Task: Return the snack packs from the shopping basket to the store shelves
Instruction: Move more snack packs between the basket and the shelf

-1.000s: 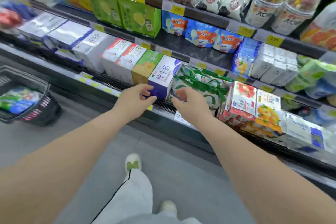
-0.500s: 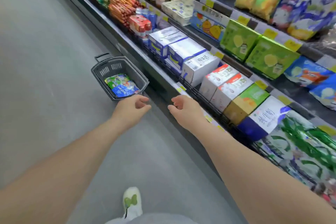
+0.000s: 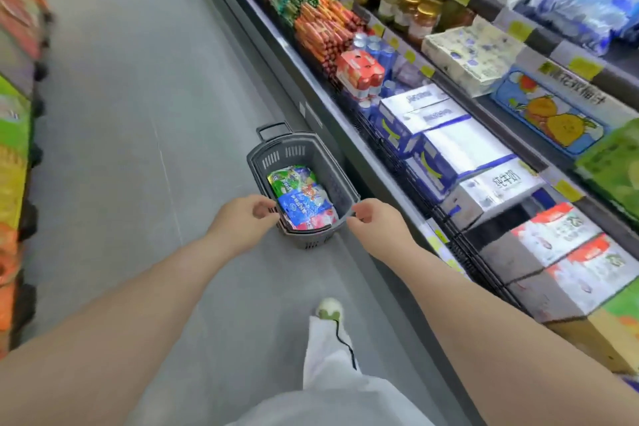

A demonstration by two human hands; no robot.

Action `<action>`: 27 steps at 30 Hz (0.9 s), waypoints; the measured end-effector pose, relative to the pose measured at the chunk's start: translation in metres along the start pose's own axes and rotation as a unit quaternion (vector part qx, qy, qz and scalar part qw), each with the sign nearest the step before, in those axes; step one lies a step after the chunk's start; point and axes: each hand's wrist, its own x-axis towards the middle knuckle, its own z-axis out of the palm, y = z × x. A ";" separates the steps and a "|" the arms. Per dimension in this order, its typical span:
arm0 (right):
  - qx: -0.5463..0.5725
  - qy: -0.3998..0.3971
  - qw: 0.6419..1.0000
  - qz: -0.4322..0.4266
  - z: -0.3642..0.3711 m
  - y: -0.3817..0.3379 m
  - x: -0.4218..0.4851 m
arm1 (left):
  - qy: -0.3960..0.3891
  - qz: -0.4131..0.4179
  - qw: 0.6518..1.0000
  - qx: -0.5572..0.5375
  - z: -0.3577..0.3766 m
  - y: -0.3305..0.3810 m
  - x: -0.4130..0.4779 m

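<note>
Center frame, snack packs (image 3: 301,199) lie in the gray shopping basket (image 3: 287,157); left hand (image 3: 244,220) and right hand (image 3: 376,222) hover at its near rim, loosely curled, seemingly empty.

one basket (image 3: 338,183), two snack packs (image 3: 303,207)

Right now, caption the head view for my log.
Left hand and right hand flank the floor basket holding snack packs.

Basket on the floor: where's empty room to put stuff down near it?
The grey floor left of the basket, out to the opposite shelving, is bare. Inside the basket, the snack packs cover most of the bottom. The store shelves on the right are packed with boxes.
</note>
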 end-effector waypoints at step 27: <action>-0.150 -0.186 0.969 0.061 0.163 0.022 0.458 | -0.129 -0.126 0.984 -0.015 0.072 -0.141 0.446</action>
